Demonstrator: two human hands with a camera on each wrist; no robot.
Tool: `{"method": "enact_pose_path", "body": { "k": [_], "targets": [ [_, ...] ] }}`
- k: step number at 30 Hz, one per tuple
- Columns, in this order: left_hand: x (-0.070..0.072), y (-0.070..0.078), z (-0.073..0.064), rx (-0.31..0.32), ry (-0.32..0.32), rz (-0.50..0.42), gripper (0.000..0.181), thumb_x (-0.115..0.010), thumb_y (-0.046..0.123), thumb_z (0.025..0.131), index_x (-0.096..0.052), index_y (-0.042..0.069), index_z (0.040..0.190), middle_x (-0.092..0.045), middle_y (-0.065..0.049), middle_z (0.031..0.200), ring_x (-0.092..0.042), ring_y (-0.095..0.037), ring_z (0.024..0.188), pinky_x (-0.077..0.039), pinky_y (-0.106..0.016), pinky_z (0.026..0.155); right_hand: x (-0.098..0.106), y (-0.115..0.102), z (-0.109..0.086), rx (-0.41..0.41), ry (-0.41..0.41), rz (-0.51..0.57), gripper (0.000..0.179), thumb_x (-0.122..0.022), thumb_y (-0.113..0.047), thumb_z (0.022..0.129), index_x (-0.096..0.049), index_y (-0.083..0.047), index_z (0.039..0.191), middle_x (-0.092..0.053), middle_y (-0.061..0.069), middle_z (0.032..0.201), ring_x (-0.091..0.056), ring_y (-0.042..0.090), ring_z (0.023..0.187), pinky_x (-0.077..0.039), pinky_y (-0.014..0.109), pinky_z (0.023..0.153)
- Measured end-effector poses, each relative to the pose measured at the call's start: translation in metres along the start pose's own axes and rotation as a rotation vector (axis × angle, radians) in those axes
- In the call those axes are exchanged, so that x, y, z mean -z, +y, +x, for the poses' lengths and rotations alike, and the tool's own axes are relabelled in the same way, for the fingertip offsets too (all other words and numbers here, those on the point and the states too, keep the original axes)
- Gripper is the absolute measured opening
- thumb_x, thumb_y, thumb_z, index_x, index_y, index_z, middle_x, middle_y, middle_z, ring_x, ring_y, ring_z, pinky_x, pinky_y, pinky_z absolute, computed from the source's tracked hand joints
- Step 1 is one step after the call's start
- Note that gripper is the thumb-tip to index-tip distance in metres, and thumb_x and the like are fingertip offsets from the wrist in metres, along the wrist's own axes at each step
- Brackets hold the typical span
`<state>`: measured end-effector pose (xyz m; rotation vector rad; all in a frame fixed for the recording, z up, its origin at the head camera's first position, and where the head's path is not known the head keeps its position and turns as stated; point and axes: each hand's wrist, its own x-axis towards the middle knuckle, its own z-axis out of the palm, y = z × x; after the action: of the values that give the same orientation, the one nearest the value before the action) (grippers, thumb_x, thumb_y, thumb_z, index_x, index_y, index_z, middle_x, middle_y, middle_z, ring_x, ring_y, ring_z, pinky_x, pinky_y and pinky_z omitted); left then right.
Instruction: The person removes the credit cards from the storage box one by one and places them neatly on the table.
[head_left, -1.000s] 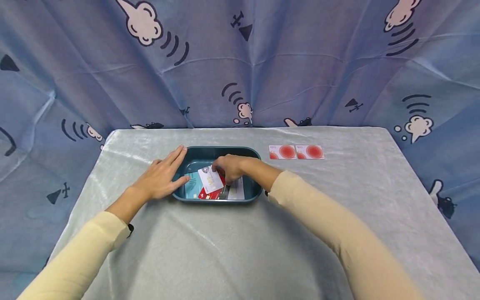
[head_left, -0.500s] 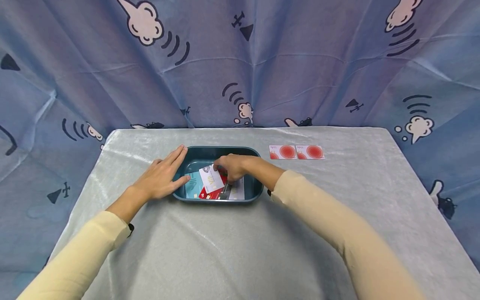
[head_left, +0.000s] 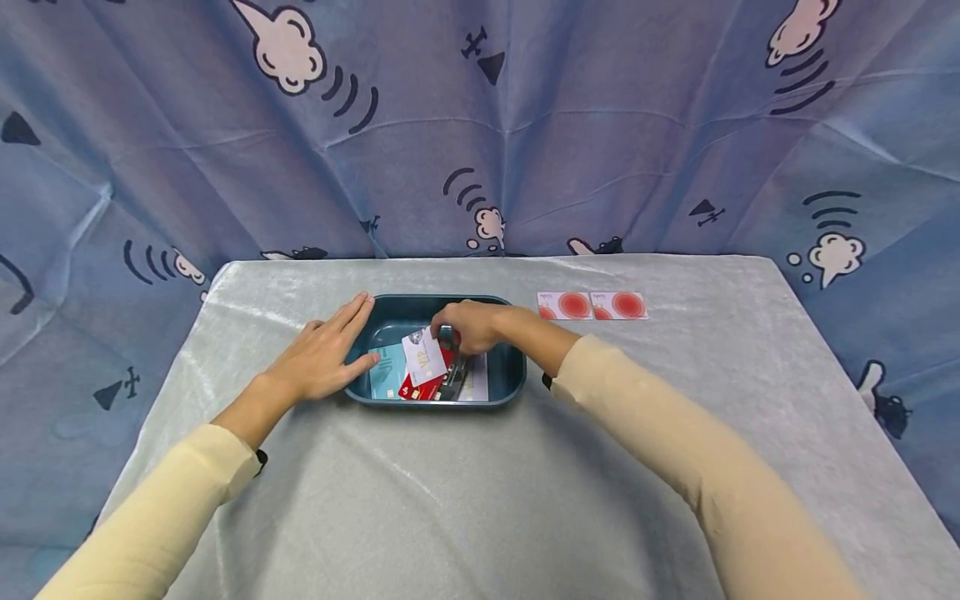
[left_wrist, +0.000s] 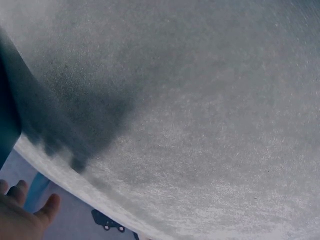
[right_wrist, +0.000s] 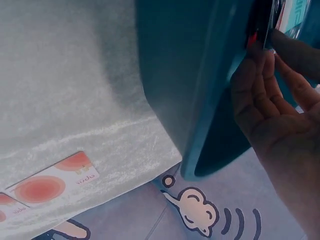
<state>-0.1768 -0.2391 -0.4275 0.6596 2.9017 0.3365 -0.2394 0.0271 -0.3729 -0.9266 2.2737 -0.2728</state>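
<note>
A dark teal plastic bin [head_left: 405,305] holds several flat cards. My left hand [head_left: 322,350] rests with straight fingers along the bin's left rim, its thumb over the edge. My right hand [head_left: 474,325] reaches inside and pinches a white "VIP" card [head_left: 424,357] by its upper right corner. Under and around that one lie a light blue card [head_left: 386,371], a red card [head_left: 417,390], a dark card [head_left: 452,382] and a whitish card [head_left: 476,382]. In the right wrist view, the right hand's [right_wrist: 270,100] thumb and fingers meet on a card seen edge-on.
Two pink-white cards with red circles, a left one [head_left: 564,306] and a right one [head_left: 618,306], lie side by side right of the bin. A pale grey cloth [head_left: 480,500] covers the table. Behind it hangs a blue patterned curtain [head_left: 600,125].
My right hand has shifted slightly right and away from me, and the white card has tilted and moved a little with it. The left hand has stayed in place.
</note>
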Motion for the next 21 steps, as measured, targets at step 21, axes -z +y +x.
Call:
{"method": "enact_pose_path", "body": {
  "k": [21],
  "targets": [
    [0.0, 0.002, -0.001, -0.009, 0.008, 0.008, 0.086, -0.051, 0.05, 0.099, -0.008, 0.007, 0.161, -0.01, -0.013, 0.166, -0.02, -0.031, 0.15, -0.029, -0.063, 0.106, 0.029, 0.017, -0.032, 0.066, 0.028, 0.067, 0.029, -0.058, 0.009, 0.089, -0.062, -0.003, 0.115, -0.062, 0.012, 0.091, -0.055, 0.022, 0.083, -0.047, 0.03, 0.072]
  ]
}}
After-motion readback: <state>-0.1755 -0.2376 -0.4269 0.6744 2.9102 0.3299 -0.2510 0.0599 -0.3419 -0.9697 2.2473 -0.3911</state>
